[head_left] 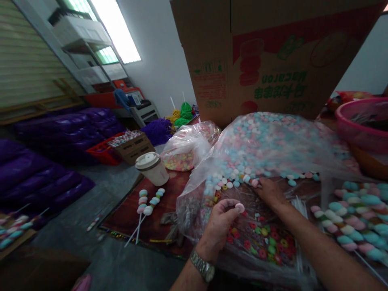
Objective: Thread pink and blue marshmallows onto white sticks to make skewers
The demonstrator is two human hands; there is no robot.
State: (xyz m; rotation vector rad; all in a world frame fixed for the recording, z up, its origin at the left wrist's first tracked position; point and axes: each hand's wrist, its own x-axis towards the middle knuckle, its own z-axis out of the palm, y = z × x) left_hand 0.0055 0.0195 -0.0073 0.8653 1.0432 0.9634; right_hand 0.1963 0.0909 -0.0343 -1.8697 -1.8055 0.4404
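My left hand [222, 220], a metal watch on its wrist, pinches a pale pink marshmallow [239, 208] between thumb and forefinger. Farther forward, my right hand [271, 193] closes its fingertips on the near end of a short marshmallow skewer [250, 180] with white, blue and pink pieces; its stick is hidden. Both hands are over a clear plastic sheet [236, 246]. Behind them a big clear bag [273, 137] spills pink, blue and white marshmallows. Coloured ring candies [269, 242] lie between my forearms.
Two finished-looking skewers [148, 202] lie left, near a lidded cup [153, 167]. More skewers [354, 218] are piled right, beside white sticks [300, 206]. A large carton [273, 60] stands behind the bag; a pink basin [363, 125] is at the right edge.
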